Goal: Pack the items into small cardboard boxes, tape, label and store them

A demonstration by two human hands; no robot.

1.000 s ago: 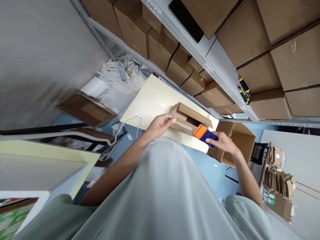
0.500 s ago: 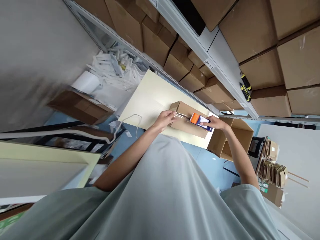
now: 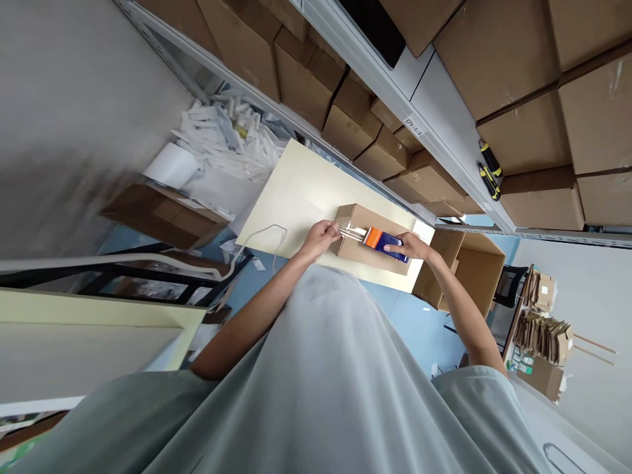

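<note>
A long brown cardboard box [image 3: 363, 253] lies on the pale yellow board, below both hands. My right hand [image 3: 412, 246] grips a small blue-and-orange item [image 3: 388, 243] over the box, orange end toward the left; its exact kind is unclear. From that end a clear, glossy strip [image 3: 351, 233] with bright lines runs toward my left hand [image 3: 320, 238]. My left hand's fingers are pinched at the strip's left end, near the box's left end. I cannot tell whether the strip touches the box.
The pale board [image 3: 276, 204] adjoins a shelf packed with cardboard boxes [image 3: 353, 122]. An open carton [image 3: 476, 270] stands at right. Yellow-black cutters [image 3: 490, 170] lie on the upper shelf. A white cable [image 3: 257, 230] and white scraps [image 3: 232, 138] are at left.
My right hand has moved left and slightly down with the blue-and-orange item, turning it so less white shows. My left hand has shifted slightly left, still pinching.
</note>
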